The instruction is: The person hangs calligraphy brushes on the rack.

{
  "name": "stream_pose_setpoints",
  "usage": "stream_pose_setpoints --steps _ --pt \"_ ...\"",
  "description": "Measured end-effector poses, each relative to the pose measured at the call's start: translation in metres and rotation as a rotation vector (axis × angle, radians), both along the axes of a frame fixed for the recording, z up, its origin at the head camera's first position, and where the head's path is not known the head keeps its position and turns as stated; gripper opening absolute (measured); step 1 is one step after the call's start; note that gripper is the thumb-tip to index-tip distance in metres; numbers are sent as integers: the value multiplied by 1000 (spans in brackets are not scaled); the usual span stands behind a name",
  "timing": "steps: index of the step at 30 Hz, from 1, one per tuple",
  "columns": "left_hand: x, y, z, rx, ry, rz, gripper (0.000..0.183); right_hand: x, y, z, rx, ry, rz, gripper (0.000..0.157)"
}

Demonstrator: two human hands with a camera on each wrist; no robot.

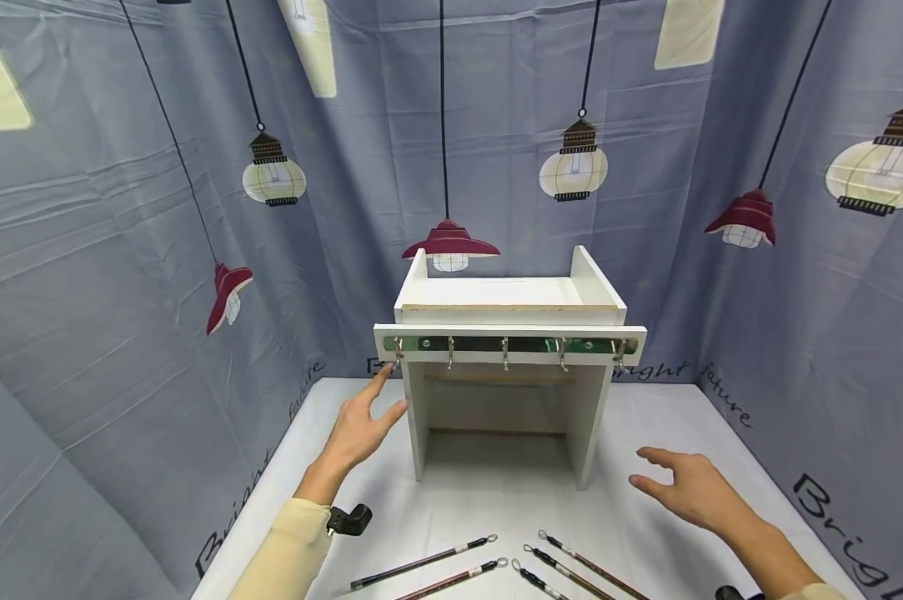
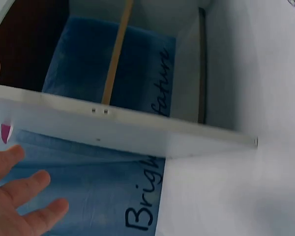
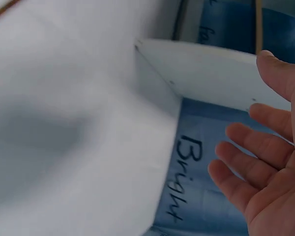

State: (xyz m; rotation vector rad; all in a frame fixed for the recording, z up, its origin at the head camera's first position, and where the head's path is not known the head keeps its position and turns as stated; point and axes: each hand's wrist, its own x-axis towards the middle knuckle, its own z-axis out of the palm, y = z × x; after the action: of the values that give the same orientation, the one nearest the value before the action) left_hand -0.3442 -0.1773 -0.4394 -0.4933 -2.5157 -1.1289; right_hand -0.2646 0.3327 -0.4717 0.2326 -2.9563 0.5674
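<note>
A white shelf unit [image 1: 415, 417] carries a front board with a green hook rail [image 1: 477, 343] and several metal hooks. My left hand [image 1: 355, 429] reaches up at the unit's left side, index fingertip right at the leftmost hook [image 1: 398, 350] in the head view. Its fingers [image 2: 32, 184] are spread beside the white side panel [image 2: 137, 130] in the left wrist view. To the right of the unit, my right hand [image 1: 694, 492] hovers with fingers extended and thumb apart. Nothing is in its palm, and the side panel [image 3: 206, 64] stands near the fingertips.
Several slim rods with wire loops at their ends lie at the table's front, among them a black rod [image 1: 421, 564] and a brown rod [image 1: 451, 581]. Behind and beside the white table [image 1: 646, 417] hangs a blue-grey curtain [image 1: 496, 108] printed with lamps.
</note>
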Motion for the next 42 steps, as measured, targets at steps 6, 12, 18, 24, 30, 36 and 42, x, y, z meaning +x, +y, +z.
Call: stream_pose_setpoints --steps 6,12,18,24,30,36,42 --pt "-3 13 -2 109 21 -34 70 6 -14 -30 -92 -7 11 57" --pt "-4 20 -10 149 52 -69 64 14 -29 -58 -130 -32 -12 46" --pt "-7 27 -14 231 57 -111 65 16 -42 -73 -174 -60 -21 40" --pt "-10 33 -16 321 81 -132 63 18 -52 -85 -213 -41 44 39" --pt "-13 37 -21 367 100 -90 57 22 -60 -99 -206 -31 118 39" --pt "-14 42 -23 415 108 -60 53 25 -67 -112 -203 -50 139 37" --pt "-13 44 -23 433 84 -37 52 25 -71 -123 -151 -44 179 34"
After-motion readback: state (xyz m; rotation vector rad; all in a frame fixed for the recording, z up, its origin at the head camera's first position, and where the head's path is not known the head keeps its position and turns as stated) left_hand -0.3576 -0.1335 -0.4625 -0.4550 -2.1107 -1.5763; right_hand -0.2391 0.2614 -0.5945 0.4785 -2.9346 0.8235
